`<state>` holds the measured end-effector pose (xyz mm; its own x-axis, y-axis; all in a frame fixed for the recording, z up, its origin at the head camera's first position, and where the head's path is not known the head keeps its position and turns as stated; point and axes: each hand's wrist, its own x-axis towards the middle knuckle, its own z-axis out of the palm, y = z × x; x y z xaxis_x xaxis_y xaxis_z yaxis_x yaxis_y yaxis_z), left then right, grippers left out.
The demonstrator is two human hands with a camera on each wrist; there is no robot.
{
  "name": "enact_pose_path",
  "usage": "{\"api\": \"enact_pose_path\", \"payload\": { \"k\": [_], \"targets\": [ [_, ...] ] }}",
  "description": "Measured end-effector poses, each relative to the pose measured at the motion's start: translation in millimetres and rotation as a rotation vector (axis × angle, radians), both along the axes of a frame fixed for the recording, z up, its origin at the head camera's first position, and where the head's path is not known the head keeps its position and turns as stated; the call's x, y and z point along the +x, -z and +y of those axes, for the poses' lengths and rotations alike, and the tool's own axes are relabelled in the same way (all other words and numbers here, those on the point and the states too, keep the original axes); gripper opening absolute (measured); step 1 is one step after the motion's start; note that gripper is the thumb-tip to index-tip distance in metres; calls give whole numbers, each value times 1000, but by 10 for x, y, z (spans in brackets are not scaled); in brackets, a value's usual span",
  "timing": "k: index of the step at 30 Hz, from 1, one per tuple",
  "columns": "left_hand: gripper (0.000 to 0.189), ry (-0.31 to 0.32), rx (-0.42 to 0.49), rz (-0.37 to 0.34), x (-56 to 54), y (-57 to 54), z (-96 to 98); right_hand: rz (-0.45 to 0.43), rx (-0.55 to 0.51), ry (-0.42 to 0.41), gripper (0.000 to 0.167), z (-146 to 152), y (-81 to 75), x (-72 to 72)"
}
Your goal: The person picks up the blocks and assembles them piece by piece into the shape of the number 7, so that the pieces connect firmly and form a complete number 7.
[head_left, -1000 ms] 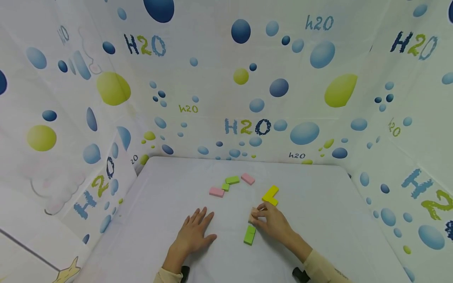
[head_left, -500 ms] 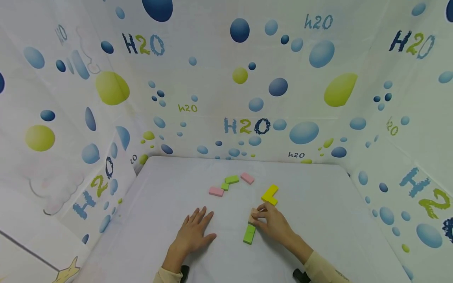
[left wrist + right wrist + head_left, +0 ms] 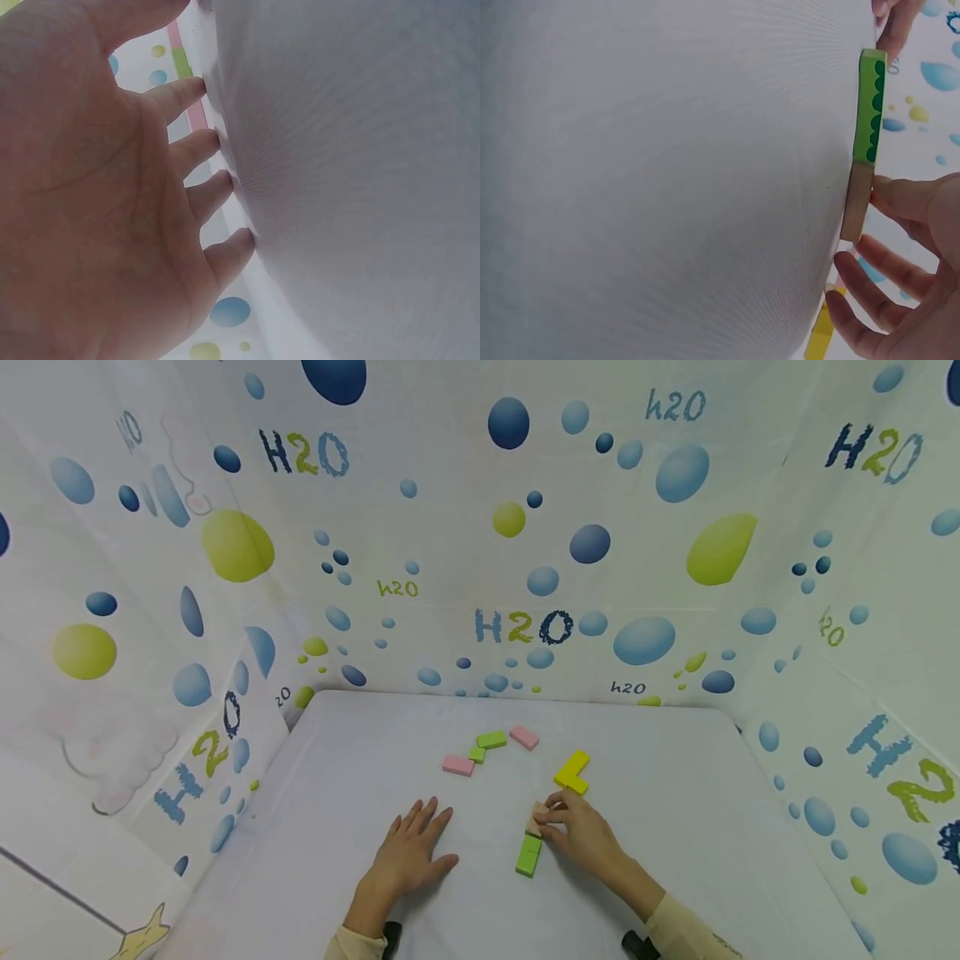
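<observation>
My right hand (image 3: pixel 585 835) pinches a plain wooden block (image 3: pixel 859 201) between thumb and index finger. The block lies flat on the white table, end to end with a green block (image 3: pixel 528 857); the right wrist view shows dark green scallops along that one's side. Fingers cover part of the wooden block in the head view. Just beyond the right hand, yellow blocks (image 3: pixel 573 772) form an L shape. My left hand (image 3: pixel 407 857) rests on the table with fingers spread, holding nothing. In the left wrist view the left hand (image 3: pixel 105 172) touches the cloth with its fingertips.
Farther back lie a pink block (image 3: pixel 458 766), a small green block (image 3: pixel 477 755), a longer green block (image 3: pixel 492 740) and another pink block (image 3: pixel 524 737). A white cloth (image 3: pixel 360 735) covers the table. Printed curtains with coloured drops hang behind and at both sides.
The wooden block and my right hand show at most a very slight shift. My left hand stays where it was, and the other blocks keep their places.
</observation>
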<state>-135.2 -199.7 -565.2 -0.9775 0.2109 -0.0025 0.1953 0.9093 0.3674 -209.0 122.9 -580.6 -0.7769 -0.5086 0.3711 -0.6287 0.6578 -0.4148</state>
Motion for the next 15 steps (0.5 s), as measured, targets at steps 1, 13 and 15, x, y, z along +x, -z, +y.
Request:
{"api": "enact_pose_path", "payload": {
  "k": [1,13,15],
  "targets": [
    [74,-1,-3,-1,2,-1,3,5,8,4,26,2,-2,-3],
    [73,5,5,3,7,9,1,-71,50,79,22,-12,-21,-14],
    [73,12,14,17,8,20,-10,-64,43,74,21,-13,-16,-17]
  ]
}}
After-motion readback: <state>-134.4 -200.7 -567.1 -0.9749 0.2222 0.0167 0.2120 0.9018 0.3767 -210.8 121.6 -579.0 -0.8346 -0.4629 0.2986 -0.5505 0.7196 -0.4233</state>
